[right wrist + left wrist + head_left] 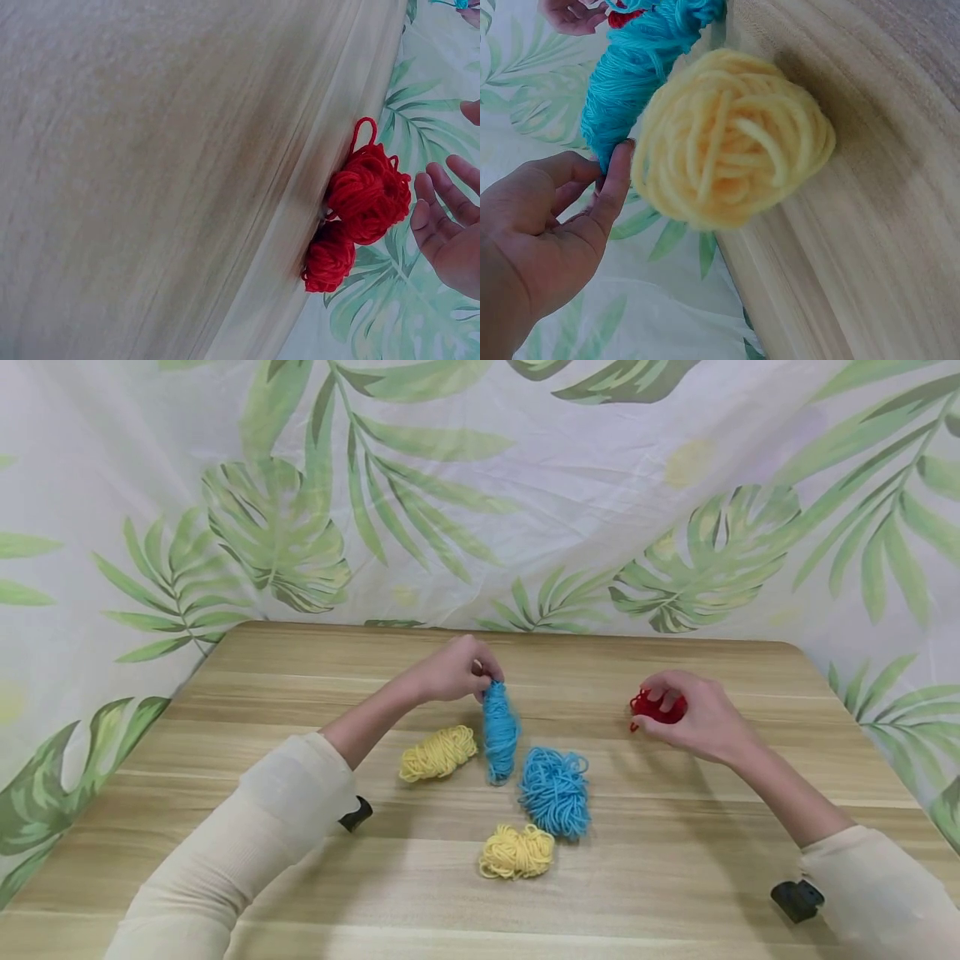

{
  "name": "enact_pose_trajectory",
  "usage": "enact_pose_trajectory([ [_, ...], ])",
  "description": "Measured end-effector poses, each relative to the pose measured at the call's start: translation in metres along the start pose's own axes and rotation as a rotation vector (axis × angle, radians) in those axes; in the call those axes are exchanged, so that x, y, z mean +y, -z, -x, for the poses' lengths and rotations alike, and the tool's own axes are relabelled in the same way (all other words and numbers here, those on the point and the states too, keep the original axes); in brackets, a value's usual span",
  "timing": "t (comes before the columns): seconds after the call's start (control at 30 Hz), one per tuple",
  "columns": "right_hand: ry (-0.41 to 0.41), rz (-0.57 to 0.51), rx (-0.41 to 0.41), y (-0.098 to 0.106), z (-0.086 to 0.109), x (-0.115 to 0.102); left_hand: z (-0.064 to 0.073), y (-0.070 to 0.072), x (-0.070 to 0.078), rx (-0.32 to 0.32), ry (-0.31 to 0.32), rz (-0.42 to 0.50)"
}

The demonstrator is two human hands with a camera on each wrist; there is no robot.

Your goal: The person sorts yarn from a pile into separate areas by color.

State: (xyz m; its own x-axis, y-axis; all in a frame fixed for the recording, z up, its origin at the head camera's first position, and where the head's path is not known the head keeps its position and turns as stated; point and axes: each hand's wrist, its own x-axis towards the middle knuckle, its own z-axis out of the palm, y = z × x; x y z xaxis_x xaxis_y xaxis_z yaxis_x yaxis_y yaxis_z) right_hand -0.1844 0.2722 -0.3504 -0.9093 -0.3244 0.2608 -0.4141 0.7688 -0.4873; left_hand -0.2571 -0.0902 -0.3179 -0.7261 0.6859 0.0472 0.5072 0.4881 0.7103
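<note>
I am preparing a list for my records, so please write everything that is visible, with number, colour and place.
Table: 1, light wood-brown, under the yarn
Backdrop cloth: 1, whitish with green leaves, behind the table
Slim blue yarn bundle: 1, blue, near the table's middle
Wide blue yarn bundle: 1, blue, right of the slim one
Yellow yarn bundles: 2, yellow, one left of the blue ones, one nearer the person
Red yarn bundles: 2, red, close together, right part of the table
Sleeves: 2, cream, lower left and lower right
Black objects: 2, black, beside the sleeves
Left hand: 1, bare, pinching the slim bundle's end
Right hand: 1, bare, beside the red yarn
</note>
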Motion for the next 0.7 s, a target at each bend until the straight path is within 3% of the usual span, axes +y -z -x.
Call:
enact_pose_trajectory([
  [0.37, -0.002, -0.002, 0.003, 0.0013, -0.0006, 0.0014, 0.0023, 0.0026, -0.0041, -0.064, 0.116, 0.109],
  [0.7, -0.005, 0.005, 0.003, 0.0019, -0.0009, 0.0006, 0.0015, 0.0033, -0.0066, -0.147, 0.088, 0.153],
])
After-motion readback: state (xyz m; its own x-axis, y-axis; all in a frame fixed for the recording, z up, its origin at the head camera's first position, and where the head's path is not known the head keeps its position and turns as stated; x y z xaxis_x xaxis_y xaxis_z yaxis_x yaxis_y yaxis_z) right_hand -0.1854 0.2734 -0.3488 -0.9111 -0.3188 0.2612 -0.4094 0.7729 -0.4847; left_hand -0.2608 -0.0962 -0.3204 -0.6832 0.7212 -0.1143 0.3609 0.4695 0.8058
